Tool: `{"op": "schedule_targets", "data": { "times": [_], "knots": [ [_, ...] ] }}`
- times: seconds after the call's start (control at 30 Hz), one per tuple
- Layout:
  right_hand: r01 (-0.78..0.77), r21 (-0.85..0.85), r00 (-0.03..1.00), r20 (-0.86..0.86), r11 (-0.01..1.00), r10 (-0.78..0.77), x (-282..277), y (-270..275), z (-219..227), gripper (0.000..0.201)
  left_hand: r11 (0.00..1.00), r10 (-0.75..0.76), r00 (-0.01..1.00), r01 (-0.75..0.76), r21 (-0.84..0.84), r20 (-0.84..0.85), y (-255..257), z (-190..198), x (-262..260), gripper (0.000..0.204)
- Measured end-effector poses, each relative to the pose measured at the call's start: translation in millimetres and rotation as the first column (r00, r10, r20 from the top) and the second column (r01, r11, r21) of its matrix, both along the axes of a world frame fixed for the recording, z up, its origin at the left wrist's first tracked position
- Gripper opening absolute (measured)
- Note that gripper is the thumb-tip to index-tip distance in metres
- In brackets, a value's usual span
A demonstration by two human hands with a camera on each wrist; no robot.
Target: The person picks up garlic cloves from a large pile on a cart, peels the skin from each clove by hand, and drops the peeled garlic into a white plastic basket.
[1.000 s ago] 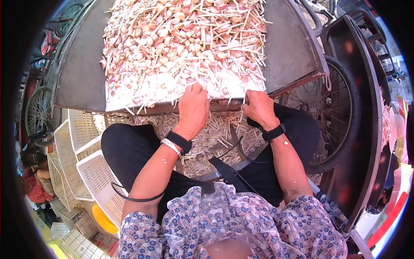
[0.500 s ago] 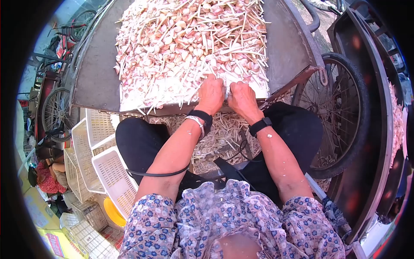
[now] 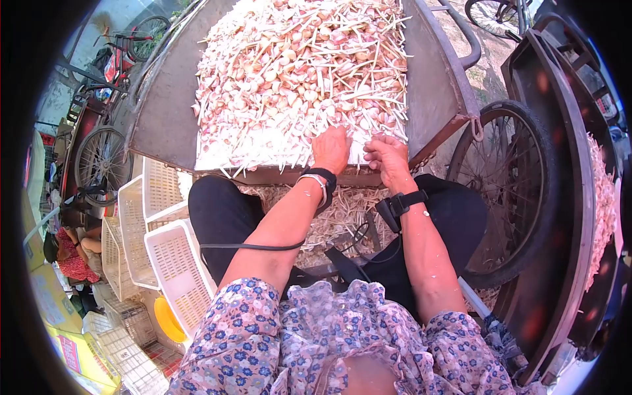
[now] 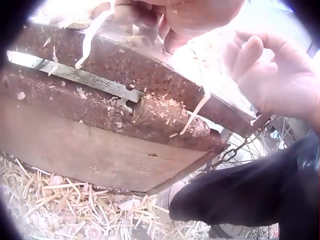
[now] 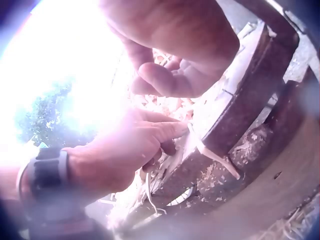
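Note:
A broad heap of garlic cloves (image 3: 289, 72) with dry stems covers the metal cart bed (image 3: 431, 72). My left hand (image 3: 331, 150) is at the heap's near edge, fingers bent downward and pinching a garlic clove that they mostly hide. In the right wrist view, the left fingertips (image 5: 180, 129) are close to a long dry stem (image 5: 217, 157) that hangs over the rim. My right hand (image 3: 388, 157) hovers just right of the left one, its thumb and fingers loosely bent. In the left wrist view, a gap separates the right hand (image 4: 280, 75) from the left.
White plastic baskets (image 3: 174, 263) stand to the left, near a yellow basin (image 3: 169, 319). Beneath the cart's rusty front edge (image 4: 120, 57) lie scattered stems (image 4: 80, 200). At right are a spoked wheel (image 3: 503, 191) and another cart's side (image 3: 559, 164). A cable (image 3: 253, 245) crosses the left forearm.
From apart, the hands came together at the heap's near edge. Now the right hand has drawn away to the right, its fingers loosened, while the left stays at the garlic. The head view has shifted.

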State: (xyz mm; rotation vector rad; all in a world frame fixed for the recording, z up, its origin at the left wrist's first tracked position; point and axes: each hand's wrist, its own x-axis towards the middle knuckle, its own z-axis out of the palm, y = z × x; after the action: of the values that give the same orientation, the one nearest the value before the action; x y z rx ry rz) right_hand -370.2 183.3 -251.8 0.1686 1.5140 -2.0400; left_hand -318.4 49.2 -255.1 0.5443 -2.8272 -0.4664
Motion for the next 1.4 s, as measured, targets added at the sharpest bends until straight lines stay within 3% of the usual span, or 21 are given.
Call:
{"op": "schedule_targets", "data": {
  "times": [0.13, 0.23, 0.3, 0.47, 0.57, 0.77, 0.93, 1.03, 1.1, 1.17, 1.23, 1.33, 1.37, 1.4],
  "knots": [
    [0.028, -0.119, 0.997, 0.07, 0.993, -0.02, -4, 2, -4, 0.018, 1.0, 0.016, 0.998, -0.016, 0.0, -0.059, -4, -17, -9, 0.019],
    [0.039, -0.104, 0.994, 0.104, 0.994, -0.028, -5, 3, -1, 0.023, 0.998, 0.037, 0.997, -0.033, 0.049, -0.073, -3, -11, -4, 0.019],
    [0.011, -0.093, 0.99, 0.138, 0.996, 0.002, -5, 2, 4, 0.024, 0.994, 0.028, 0.978, -0.006, 0.108, -0.207, 1, -2, 5, 0.018],
    [-0.189, -0.059, 0.982, -0.037, 0.98, 0.187, 9, -9, 25, 0.027, 0.992, -0.066, 0.926, 0.101, 0.074, -0.372, 14, 36, 37, 0.015],
    [-0.212, -0.133, 0.977, -0.038, 0.968, 0.209, 24, -13, 36, 0.02, 0.976, -0.072, 0.894, 0.154, 0.152, -0.442, 8, 48, 56, 0.013],
    [-0.295, -0.001, 0.936, -0.203, 0.956, 0.288, 65, -38, 67, 0.019, 0.938, -0.106, 0.813, 0.273, 0.214, -0.572, -12, 64, 104, 0.01],
    [-0.439, 0.011, 0.811, -0.425, 0.898, 0.402, 124, -108, 109, 0.024, 0.956, 0.092, 0.681, 0.144, 0.256, -0.726, -56, 107, 173, 0.015],
    [-0.598, -0.022, 0.723, -0.445, 0.801, 0.528, 176, -161, 140, 0.026, 0.976, 0.192, 0.597, -0.033, 0.215, -0.779, -93, 127, 235, 0.02],
    [-0.734, -0.09, 0.656, -0.348, 0.673, 0.669, 214, -197, 151, 0.026, 0.952, 0.302, 0.607, -0.162, 0.258, -0.735, -115, 136, 285, 0.018],
    [-0.773, -0.173, 0.633, -0.15, 0.611, 0.759, 255, -235, 153, 0.025, 0.838, 0.528, 0.389, -0.096, 0.537, -0.755, -133, 123, 327, 0.01],
    [-0.851, -0.175, 0.511, -0.066, 0.495, 0.857, 296, -271, 143, 0.024, 0.693, 0.711, 0.231, -0.07, 0.717, -0.665, -147, 117, 373, 0.013],
    [-0.911, -0.059, 0.409, -0.259, 0.408, 0.875, 374, -330, 94, 0.026, 0.457, 0.885, -0.027, -0.133, 0.88, -0.464, -183, 66, 444, 0.032],
    [-0.92, 0.163, 0.255, -0.439, 0.356, 0.861, 388, -341, 87, 0.027, 0.363, 0.926, -0.074, -0.091, 0.927, -0.37, -191, 40, 463, 0.041],
    [-0.82, 0.281, 0.212, -0.66, 0.498, 0.721, 413, -357, 59, 0.025, 0.223, 0.974, -0.01, -0.148, 0.964, -0.227, -198, 7, 493, 0.054]
  ]
}}
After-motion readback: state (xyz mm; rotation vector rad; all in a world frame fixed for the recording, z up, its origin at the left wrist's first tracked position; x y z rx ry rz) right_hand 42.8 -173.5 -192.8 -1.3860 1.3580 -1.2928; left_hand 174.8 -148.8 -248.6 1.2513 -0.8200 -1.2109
